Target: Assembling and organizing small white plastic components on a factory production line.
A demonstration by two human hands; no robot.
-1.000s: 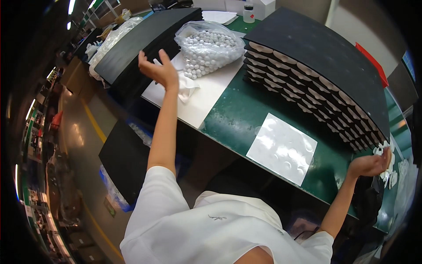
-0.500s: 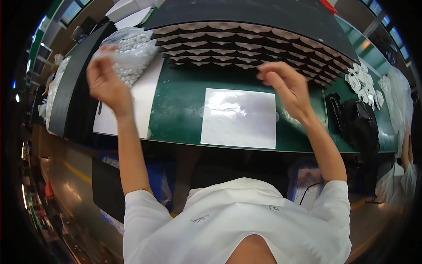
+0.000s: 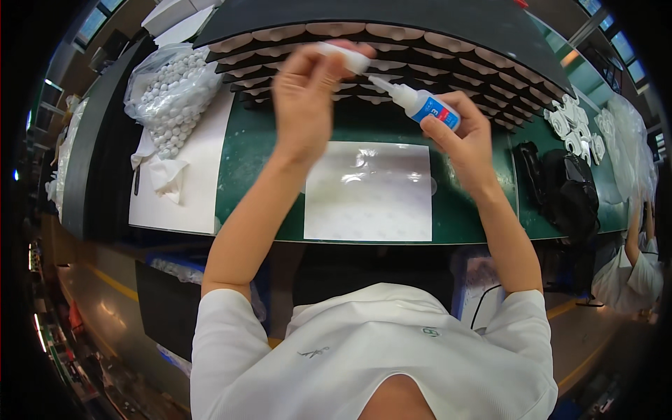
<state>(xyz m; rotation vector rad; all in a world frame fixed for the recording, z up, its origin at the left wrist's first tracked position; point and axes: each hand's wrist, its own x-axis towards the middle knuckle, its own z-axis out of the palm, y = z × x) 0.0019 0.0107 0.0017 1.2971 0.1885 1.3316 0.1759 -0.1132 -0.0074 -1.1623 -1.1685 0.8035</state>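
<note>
My right hand grips a small white glue bottle with a blue label, its thin nozzle pointing left and up. My left hand pinches a small white cylindrical part right at the nozzle's tip. Both hands hover above a glossy white sheet lying on the green mat. Behind the hands stand rows of black trays holding pale scalloped pieces.
A clear bag of white balls sits on a white board at the left. Small white parts and a black bag lie at the right. Another person stands at the far right edge.
Both hands have come together over the sheet. The right hand now holds the glue bottle, and the left holds a white part up to its nozzle.
</note>
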